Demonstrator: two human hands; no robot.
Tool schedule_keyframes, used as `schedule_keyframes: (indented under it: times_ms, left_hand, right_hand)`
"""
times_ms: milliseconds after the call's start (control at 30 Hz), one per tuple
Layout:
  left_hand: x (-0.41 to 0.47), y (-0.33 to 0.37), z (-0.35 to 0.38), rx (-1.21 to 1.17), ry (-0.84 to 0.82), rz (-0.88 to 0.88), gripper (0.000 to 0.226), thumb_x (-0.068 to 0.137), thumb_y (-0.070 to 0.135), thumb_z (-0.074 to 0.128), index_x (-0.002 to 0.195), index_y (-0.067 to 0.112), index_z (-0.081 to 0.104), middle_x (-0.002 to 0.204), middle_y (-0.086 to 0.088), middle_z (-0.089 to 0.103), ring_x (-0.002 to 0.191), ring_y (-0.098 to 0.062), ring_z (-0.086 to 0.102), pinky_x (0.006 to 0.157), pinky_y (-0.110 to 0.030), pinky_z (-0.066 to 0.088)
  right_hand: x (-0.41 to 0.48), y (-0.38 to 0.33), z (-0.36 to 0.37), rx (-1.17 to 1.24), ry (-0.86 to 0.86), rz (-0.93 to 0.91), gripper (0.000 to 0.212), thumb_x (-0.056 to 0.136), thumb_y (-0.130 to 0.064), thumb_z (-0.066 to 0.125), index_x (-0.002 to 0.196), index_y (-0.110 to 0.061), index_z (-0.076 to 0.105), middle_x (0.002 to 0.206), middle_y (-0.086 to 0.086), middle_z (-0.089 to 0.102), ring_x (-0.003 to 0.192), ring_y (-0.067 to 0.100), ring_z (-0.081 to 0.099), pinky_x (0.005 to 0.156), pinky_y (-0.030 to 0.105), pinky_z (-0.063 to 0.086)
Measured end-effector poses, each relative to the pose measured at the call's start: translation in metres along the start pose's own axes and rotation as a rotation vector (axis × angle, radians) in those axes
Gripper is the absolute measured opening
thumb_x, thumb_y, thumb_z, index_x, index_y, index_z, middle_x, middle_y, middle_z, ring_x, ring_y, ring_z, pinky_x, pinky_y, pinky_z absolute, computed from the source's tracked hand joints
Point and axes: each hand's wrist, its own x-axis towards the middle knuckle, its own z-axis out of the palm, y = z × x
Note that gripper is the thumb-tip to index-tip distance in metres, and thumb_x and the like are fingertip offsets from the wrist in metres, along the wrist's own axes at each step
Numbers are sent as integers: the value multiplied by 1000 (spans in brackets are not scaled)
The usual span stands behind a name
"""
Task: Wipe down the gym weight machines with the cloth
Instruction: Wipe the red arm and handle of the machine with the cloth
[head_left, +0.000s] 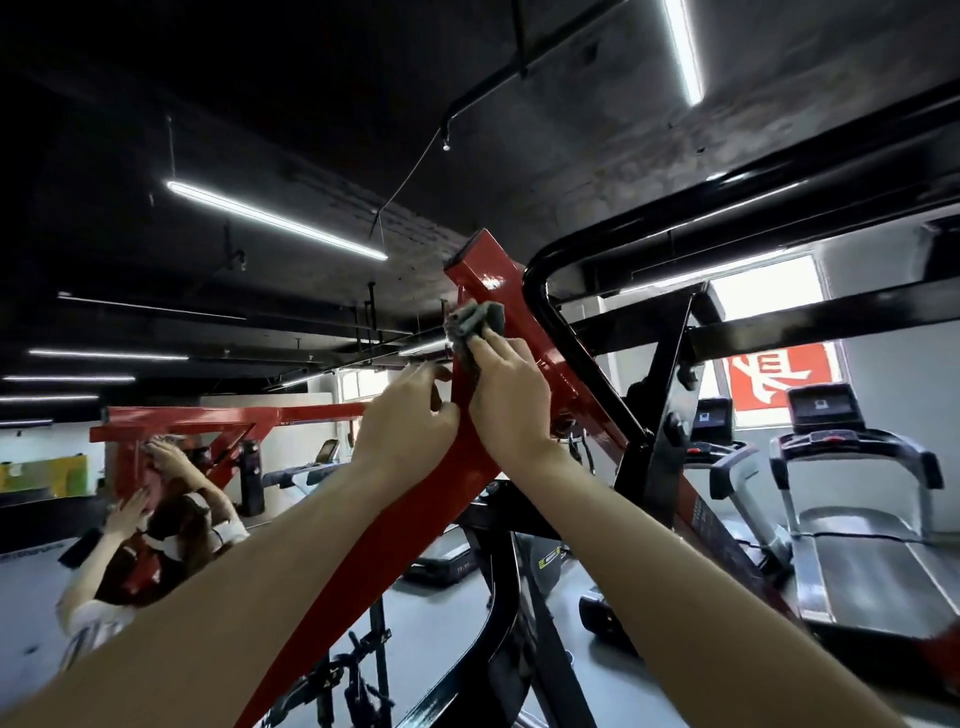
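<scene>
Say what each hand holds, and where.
The right hand holds the grey cloth by its lower end against the red beam; the left hand grips that beam.

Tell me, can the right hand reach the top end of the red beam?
Probably yes: the right hand holds the cloth on the red beam just below its top end; nothing lies between.

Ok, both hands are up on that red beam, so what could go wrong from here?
1. The cloth is bunched in the right hand and hangs partly off the beam, so it may slip loose.
2. The black bar sits close beside that hand; a wide stroke could knock knuckles.
3. The left hand grips glossy paint overhead and might slide.
</scene>
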Motion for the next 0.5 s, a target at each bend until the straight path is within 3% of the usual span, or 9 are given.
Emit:
schedule_keyframes:
  times_ms: [133,200,300,400,500]
  left_hand:
    - [7,-3,1,-33,53,44,27,90,13,56,114,20,67,105,6,61,84,-13,58,74,-26,43]
    - [9,1,4,-56,65,59,23,91,12,58,111,19,66,107,8,60,83,-10,56,70,-16,35]
    - [14,15,9,-103,84,66,23,90,10,59,109,21,65,107,11,57,88,-7,54,72,-18,35]
    - [19,27,18,-114,92,104,22,89,10,59,106,23,64,103,12,56,88,-2,55,76,-17,41]
    - [31,40,27,-115,156,145,25,87,8,58,107,22,64,102,10,55,88,-7,57,81,-28,49]
  right_hand:
    - [-32,17,-13,-44,-61,-112,33,85,2,64,110,-15,77,113,-6,76,99,21,64,68,33,59]
    - [-38,26,-26,-60,-176,-168,44,79,6,65,113,-17,78,117,-6,76,103,21,63,70,34,59]
    - [-41,34,-47,29,-287,-181,42,81,0,63,116,-19,79,116,-5,77,103,20,62,80,36,58]
    - [-55,51,-79,235,-93,-26,31,91,-4,61,113,-16,79,111,-8,76,106,11,66,93,35,56]
    - [-64,76,-112,407,161,142,35,95,4,63,114,-23,76,108,-15,74,103,12,68,89,41,59]
